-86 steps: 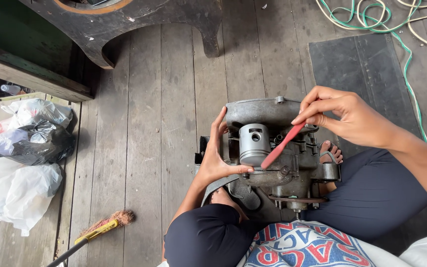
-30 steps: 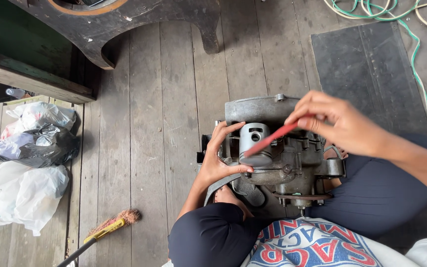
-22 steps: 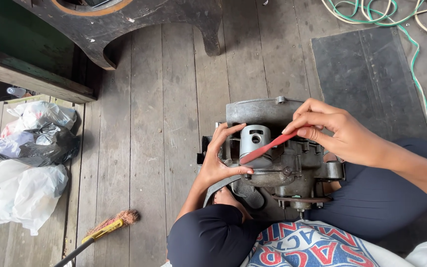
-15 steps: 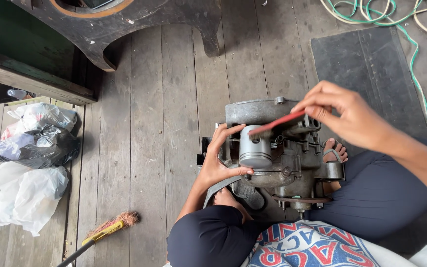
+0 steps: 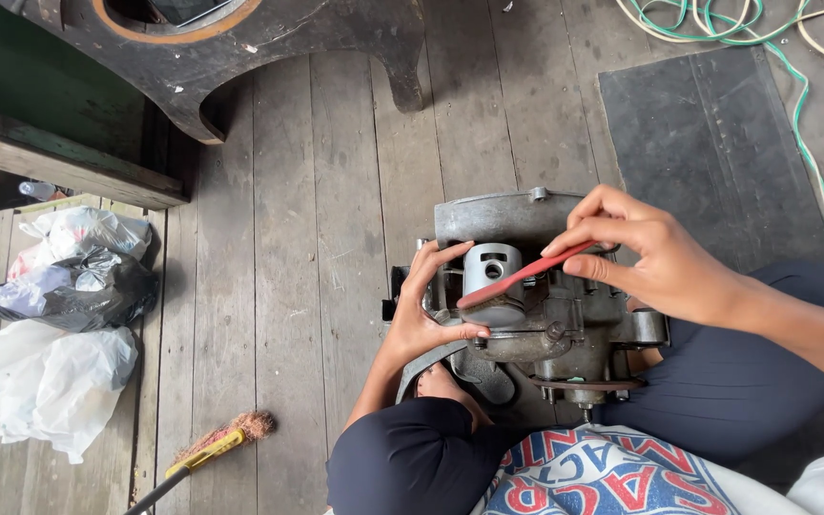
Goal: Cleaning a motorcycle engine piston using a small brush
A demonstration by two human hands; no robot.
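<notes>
The engine (image 5: 545, 305) is dull grey cast metal, rough and grimy on its block, while the piston (image 5: 491, 277) standing on top looks smoother, with a soft matt sheen; the red tool (image 5: 517, 278) in the right hand (image 5: 660, 257) appears to be smooth plastic. The floor (image 5: 336, 191) is weathered grey wood, coarse-grained, with a matt black rubber mat (image 5: 708, 153) toward its far right corner. Along its left edge lie thin, crinkled, slightly glossy plastic bags (image 5: 50, 324).

Three tied plastic bags sit together at the left edge of the wooden plank floor: a crumpled white plastic bag with pinkish contents (image 5: 83, 231) furthest back, a glossy black plastic bag (image 5: 73, 296) touching it in front, and a large bulging white plastic bag (image 5: 40, 386) nearest. No labels, signs or screens show.
</notes>
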